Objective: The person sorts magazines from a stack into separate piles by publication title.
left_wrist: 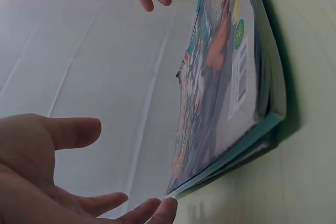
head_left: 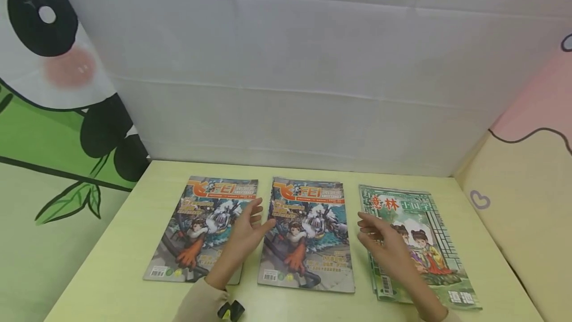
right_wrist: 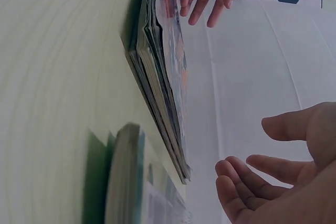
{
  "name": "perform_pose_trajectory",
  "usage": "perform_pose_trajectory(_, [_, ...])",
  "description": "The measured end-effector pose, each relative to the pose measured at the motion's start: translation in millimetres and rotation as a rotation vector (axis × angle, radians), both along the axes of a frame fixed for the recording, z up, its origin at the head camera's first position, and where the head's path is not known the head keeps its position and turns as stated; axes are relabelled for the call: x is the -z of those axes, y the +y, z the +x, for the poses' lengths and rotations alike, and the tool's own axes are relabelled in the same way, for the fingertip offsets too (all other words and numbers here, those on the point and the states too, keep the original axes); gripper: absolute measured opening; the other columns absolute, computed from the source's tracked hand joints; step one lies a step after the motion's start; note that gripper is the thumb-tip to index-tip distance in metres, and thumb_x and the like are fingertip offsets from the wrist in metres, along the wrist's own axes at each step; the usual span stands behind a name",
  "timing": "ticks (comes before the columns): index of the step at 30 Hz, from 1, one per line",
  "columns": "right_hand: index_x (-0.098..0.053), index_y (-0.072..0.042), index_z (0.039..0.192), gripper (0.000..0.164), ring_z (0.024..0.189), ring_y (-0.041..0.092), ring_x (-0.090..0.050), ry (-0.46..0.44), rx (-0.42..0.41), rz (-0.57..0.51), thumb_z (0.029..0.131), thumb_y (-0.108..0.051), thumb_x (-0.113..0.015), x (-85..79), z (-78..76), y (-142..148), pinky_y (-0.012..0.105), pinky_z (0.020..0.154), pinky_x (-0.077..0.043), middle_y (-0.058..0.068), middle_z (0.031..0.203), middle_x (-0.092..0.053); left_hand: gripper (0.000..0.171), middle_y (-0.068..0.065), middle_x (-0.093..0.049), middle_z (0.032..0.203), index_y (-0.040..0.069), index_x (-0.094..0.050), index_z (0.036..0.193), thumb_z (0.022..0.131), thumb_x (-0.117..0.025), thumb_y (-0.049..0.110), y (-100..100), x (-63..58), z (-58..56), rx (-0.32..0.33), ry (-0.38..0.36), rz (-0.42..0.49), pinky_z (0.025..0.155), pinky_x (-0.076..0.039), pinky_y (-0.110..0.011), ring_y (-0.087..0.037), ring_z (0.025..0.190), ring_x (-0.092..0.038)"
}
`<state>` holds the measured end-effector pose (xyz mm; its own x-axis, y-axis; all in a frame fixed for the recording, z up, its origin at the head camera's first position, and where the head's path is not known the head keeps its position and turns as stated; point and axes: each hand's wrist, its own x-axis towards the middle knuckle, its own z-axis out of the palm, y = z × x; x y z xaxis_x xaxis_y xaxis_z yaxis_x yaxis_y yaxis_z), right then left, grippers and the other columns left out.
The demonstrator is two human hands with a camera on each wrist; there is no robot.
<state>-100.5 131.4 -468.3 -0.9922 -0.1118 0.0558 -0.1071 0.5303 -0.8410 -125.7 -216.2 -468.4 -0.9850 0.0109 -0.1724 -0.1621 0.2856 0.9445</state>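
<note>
Probably, with left hand (head_left: 245, 229) and right hand (head_left: 388, 246) both empty and loosely spread, the middle magazines (head_left: 306, 240), which lay flat on the tabletop (head_left: 113, 242) between them, called for even pressure from both sides to stay aligned.

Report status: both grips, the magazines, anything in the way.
Left grip empty, near the middle magazines; right grip empty, by the green magazines. Both stacks lie flat, left magazine alongside. No obstruction visible.
</note>
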Motion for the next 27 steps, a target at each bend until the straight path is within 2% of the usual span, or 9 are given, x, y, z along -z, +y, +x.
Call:
perform_pose_trajectory(4, [-0.058, 0.003, 0.157, 0.053, 0.118, 0.031, -0.070, -0.058, -0.006, -0.028, 0.107, -0.005, -0.073, 4.3, -1.7, -3.0, 0.031, 0.098, -0.060, 0.017, 0.134, -0.073, 0.077, -0.035, -0.050, 0.160, -0.003, -0.036, 0.169, 0.107, -0.076, 0.018, -1.0, 2.5, 0.7, 0.053, -0.026, -0.040, 0.117, -0.048, -0.067, -0.058, 0.145, -0.050])
perform_pose_trajectory(11, [-0.059, 0.004, 0.155, 0.055, 0.116, 0.028, -0.070, -0.146, 0.006, -0.054, 0.103, -0.001, -0.076, 12.9, -3.6, -8.5, 0.025, 0.097, -0.060, 0.016, 0.130, -0.073, 0.078, -0.036, -0.056, 0.153, -0.007, -0.039, 0.166, 0.105, -0.078, 0.019, -0.9, 5.8, 0.3, 0.077, -0.049, -0.082, 0.112, -0.053, -0.066, -0.056, 0.139, -0.057])
perform_pose_trajectory(19, [-0.058, 0.007, 0.154, 0.062, 0.112, 0.028, -0.073, -0.197, 0.004, -0.075, 0.097, 0.000, -0.081, 20.6, -4.0, -14.6, 0.025, 0.094, -0.062, 0.018, 0.127, -0.073, 0.084, -0.040, -0.051, 0.156, -0.011, -0.031, 0.168, 0.105, -0.078, 0.021, -1.1, 0.1, 2.8, 0.122, -0.094, -0.074, 0.113, -0.053, -0.066, -0.058, 0.141, -0.055])
perform_pose_trajectory(27, [-0.056, 0.011, 0.153, 0.066, 0.104, 0.023, -0.073, -0.220, -0.012, -0.052, 0.095, 0.000, -0.084, 21.2, -1.2, -18.1, 0.024, 0.089, -0.063, 0.016, 0.124, -0.072, 0.083, -0.039, -0.048, 0.159, -0.008, -0.029, 0.170, 0.108, -0.075, 0.022, -1.0, -4.7, 5.3, 0.156, -0.115, -0.088, 0.113, -0.051, -0.068, -0.057, 0.144, -0.053])
